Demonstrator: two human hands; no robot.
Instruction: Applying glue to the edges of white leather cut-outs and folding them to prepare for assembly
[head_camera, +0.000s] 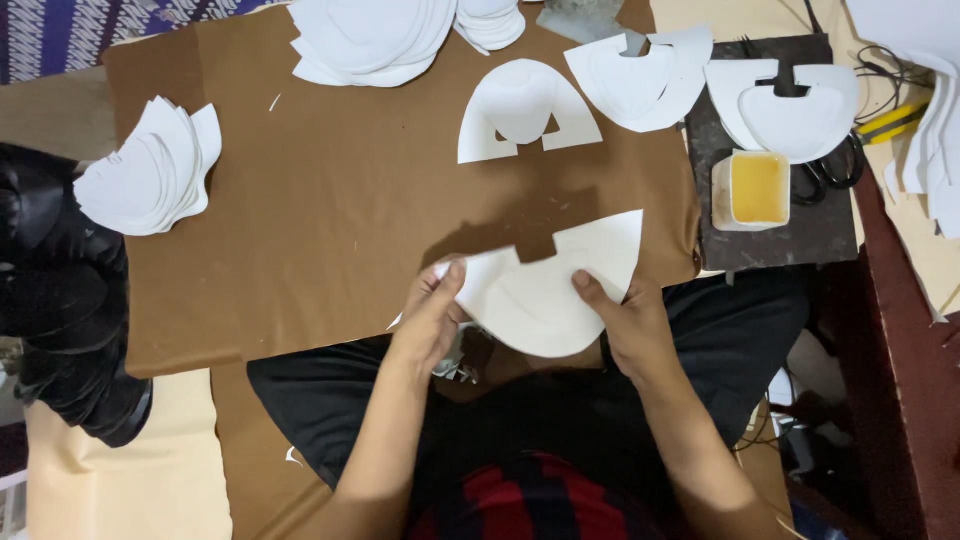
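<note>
White cutout (545, 290) (one), two hands gripping

no packages, labels, signs or screens in view, only unmarked white cut pieces on brown board

Both forearms bare, no sleeves in view. Left hand (432, 312), right hand (628, 322): no gloves, rings or watch seen. Dark trousers (330, 400) on lap. Shirt (530, 495) red-black striped or checked, lower frame edge.
</note>
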